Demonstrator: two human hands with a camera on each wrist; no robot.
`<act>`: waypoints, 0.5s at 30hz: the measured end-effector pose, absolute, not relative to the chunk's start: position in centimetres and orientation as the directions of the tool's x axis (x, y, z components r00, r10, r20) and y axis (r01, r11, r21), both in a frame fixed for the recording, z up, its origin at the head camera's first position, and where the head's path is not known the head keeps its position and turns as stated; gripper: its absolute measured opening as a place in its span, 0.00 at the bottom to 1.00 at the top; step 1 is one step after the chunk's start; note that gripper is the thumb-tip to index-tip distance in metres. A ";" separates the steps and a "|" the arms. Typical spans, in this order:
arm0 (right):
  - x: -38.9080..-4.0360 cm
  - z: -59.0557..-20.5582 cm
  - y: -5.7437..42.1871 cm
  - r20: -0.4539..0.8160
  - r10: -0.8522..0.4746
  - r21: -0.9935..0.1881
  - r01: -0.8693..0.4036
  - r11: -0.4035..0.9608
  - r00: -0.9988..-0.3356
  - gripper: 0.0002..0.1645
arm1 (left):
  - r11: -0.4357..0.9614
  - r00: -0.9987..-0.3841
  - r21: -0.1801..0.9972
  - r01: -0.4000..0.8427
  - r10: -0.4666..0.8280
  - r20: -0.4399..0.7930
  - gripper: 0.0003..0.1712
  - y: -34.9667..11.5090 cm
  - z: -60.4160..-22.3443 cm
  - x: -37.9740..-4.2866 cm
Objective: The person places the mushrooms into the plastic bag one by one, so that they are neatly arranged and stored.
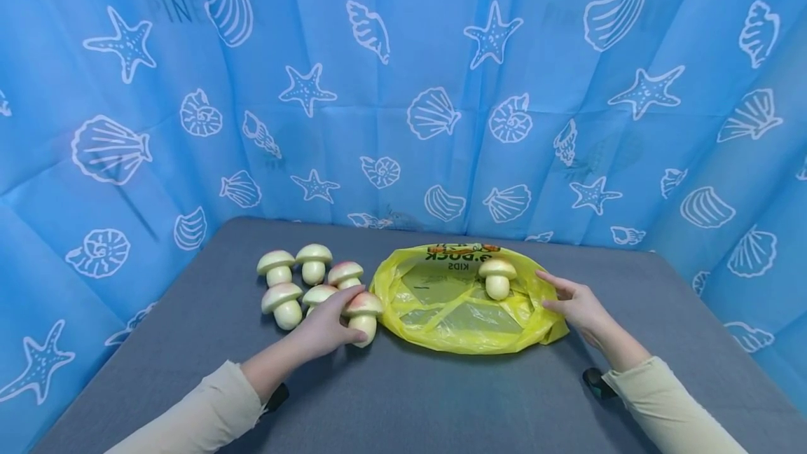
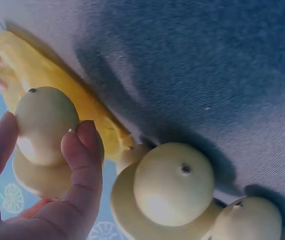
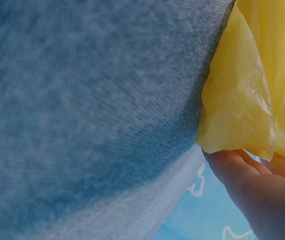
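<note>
My left hand (image 1: 328,322) grips a toy mushroom (image 1: 363,305) by its pale stem and cap, thumb on one side and fingers on the other. In the left wrist view the mushroom's rounded stem (image 2: 47,125) shows between thumb and fingers. A yellow plastic bag (image 1: 454,343) lies with its mouth spread wide, just right of that mushroom. At the bag's right rim, my right hand (image 1: 578,307) holds the edge with thumb and fingers; in the right wrist view its fingertips are hidden behind the yellow plastic (image 3: 242,100). Another mushroom (image 1: 497,279) is inside the bag.
Several more toy mushrooms (image 1: 277,267) with cream, pink-tinged caps stand grouped left of the bag, close around the left hand. Grey cloth covers the table (image 1: 441,398). A blue curtain (image 1: 403,90) with white sea shells hangs behind the table.
</note>
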State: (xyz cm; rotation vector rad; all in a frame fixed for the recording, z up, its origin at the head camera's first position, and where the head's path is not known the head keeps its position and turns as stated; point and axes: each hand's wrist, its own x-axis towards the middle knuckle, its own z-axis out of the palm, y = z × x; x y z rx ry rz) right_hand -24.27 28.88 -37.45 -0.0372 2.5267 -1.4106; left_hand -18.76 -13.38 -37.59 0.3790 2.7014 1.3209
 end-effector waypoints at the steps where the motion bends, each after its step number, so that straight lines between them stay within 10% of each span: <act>1: -24.3 -37.5 28.9 -0.201 -0.141 -0.842 0.097 0.531 -0.969 0.37 | 0.586 -0.963 0.792 0.172 0.270 0.010 0.44 -13.3 -37.4 -18.7; 15: -24.1 -37.4 29.0 -0.193 -0.151 -0.849 0.088 0.522 -0.970 0.37 | 0.506 -0.955 0.844 0.174 0.295 0.020 0.44 -12.0 -35.8 -18.7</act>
